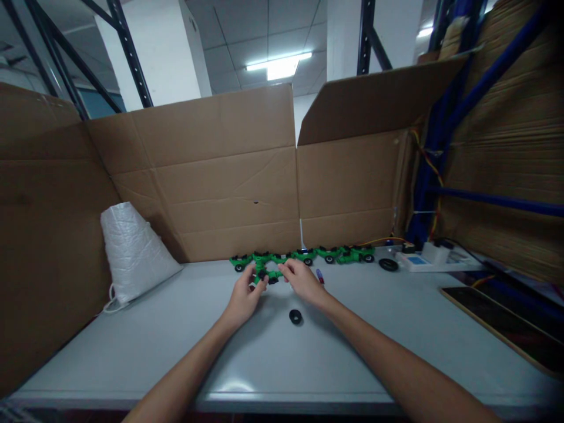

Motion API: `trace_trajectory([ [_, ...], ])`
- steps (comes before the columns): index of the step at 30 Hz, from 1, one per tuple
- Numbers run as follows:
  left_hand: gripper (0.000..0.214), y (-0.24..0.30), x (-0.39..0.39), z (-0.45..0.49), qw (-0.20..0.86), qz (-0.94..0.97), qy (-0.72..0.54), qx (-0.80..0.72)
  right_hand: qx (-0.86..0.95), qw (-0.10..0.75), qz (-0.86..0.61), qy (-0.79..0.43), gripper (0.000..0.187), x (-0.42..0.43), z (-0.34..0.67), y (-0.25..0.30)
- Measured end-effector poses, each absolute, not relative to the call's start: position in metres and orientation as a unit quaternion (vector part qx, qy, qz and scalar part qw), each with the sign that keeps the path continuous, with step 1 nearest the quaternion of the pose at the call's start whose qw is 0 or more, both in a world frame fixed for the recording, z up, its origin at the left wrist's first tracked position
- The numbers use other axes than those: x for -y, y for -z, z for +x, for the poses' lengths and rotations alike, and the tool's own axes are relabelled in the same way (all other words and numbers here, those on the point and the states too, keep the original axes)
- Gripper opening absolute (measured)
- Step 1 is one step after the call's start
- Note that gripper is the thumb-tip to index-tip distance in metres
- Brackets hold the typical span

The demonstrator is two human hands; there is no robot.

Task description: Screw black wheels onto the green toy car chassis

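Between both hands, just above the table, is a green toy vehicle (275, 274) with black parts. My left hand (245, 295) grips its left side with thumb and fingers. At its right end, the fingers of my right hand (302, 279) are pinched together on it; the exact contact point is partly hidden. A black ring (295, 317), like a small wheel or tyre, lies on the table below the hands. Beyond them stands a row of several similar green toy vehicles (328, 254) with black wheels. A small red and blue object (319, 276) lies right of my right hand.
Cardboard panels (220, 194) wall the white table (145, 346) at the back and sides. A white foam bag (134, 252) stands at left. On the right are a black disc (388, 265), a power strip (429, 258), cables and a dark flat panel (497, 323).
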State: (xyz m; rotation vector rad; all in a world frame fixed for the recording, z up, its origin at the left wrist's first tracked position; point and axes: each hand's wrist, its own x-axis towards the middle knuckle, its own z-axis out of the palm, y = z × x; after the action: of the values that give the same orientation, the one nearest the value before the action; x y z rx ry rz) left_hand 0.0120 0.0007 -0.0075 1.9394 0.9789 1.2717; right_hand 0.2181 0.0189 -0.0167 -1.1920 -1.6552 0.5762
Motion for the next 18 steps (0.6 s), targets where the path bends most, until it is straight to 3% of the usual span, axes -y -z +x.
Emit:
trace_trajectory([
  [5,0.046,0.01,-0.008,0.012,0.403,0.674,-0.486,-0.384,0.742,0.436,-0.458,-0.223,0.042,-0.015,0.224,0.01],
  [9,0.052,0.009,-0.014,0.011,0.449,0.627,-0.515,-0.375,0.767,0.39,-0.502,-0.085,0.019,-0.019,0.246,0.004],
  [13,0.056,0.009,-0.016,0.01,0.484,0.585,-0.527,-0.383,0.801,0.28,-0.529,-0.013,0.013,-0.024,0.266,0.003],
  [18,0.056,0.008,-0.013,0.009,0.507,0.558,-0.528,-0.392,0.817,0.219,-0.534,-0.006,0.009,-0.022,0.275,0.008],
])
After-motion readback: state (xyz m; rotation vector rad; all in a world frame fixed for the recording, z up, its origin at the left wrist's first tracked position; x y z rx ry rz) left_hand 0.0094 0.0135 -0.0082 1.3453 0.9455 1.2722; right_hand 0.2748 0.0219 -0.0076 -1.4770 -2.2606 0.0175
